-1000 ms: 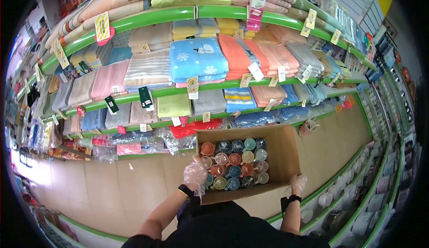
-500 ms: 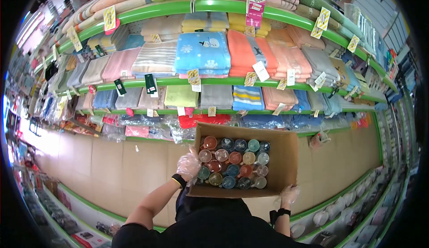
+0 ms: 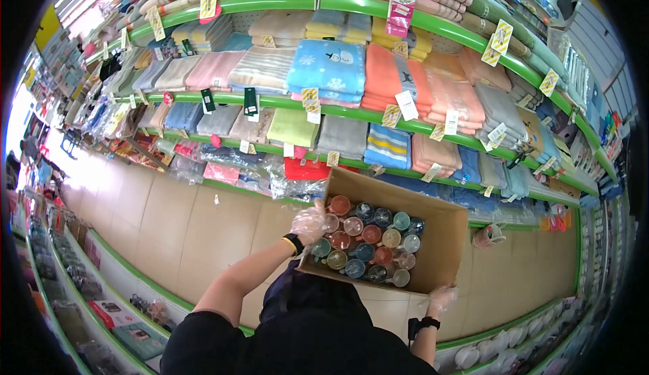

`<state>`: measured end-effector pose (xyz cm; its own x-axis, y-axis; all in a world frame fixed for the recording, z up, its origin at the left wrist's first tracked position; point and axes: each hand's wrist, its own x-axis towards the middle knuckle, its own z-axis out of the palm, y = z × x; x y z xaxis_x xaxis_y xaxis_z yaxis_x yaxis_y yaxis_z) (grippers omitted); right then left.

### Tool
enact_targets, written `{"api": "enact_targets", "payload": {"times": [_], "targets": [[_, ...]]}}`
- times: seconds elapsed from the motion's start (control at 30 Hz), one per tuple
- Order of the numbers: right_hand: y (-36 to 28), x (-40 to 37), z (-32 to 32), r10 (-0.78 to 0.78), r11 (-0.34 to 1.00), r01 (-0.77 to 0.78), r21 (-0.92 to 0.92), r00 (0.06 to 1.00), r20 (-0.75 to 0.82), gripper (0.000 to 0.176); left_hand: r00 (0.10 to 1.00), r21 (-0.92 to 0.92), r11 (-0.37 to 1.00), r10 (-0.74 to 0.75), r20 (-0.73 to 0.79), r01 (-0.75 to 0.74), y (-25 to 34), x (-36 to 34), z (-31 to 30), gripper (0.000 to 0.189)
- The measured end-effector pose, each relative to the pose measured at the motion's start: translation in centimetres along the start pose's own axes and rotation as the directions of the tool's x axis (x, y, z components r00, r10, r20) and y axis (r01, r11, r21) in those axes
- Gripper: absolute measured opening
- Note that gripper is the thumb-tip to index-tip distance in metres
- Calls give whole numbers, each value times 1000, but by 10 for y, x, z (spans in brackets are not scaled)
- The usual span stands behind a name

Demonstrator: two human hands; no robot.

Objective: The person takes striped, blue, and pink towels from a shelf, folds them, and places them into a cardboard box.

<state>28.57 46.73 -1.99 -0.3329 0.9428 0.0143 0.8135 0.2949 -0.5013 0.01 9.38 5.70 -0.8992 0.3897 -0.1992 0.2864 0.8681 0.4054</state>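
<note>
I hold an open cardboard box (image 3: 443,240) between my two hands, above the tiled floor. My left hand (image 3: 309,224), in a clear plastic glove, grips the box's left side. At the near right corner is my right hand (image 3: 442,298), gloved the same way, with its fingers closed on the cardboard edge. Several cups (image 3: 371,233) with handles, in red, blue, teal, yellow and clear tones, stand in rows at the left of the box. The right part of the box shows bare cardboard. The fingers under the box are hidden.
Ahead are green-edged shelves (image 3: 348,112) of folded towels with price tags, among them a blue snowman towel (image 3: 326,67). A small basket (image 3: 488,236) sits on the floor (image 3: 223,233) to the right. Low shelves with white bowls (image 3: 497,340) run behind me on the right.
The view has turned and tilted. The box with its cups now sits slightly further right in view and slants down to the right. Both hands keep their hold.
</note>
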Motion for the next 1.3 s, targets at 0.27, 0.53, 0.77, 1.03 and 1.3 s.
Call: {"api": "enact_targets", "payload": {"times": [0.27,0.53,0.77,1.03,1.3], "targets": [[34,50,2,-82,984,52,-169,981,-177,19,997,-60,998,-17,81,22,43,6,9,63],[27,52,-9,37,979,-38,-202,999,-10,31,996,-97,995,0,93,9,31,5,17,63],[-47,21,-41,68,949,-139,-284,967,-247,40,987,-137,990,-13,162,36,25,10,2,66],[-243,-50,-69,-391,920,308,-241,752,-531,40,826,-256,893,443,347,-371,-79,67,-65,63],[-519,-178,29,-631,615,723,315,691,-354,29,858,-786,591,486,167,-182,-193,131,-214,41]]}}
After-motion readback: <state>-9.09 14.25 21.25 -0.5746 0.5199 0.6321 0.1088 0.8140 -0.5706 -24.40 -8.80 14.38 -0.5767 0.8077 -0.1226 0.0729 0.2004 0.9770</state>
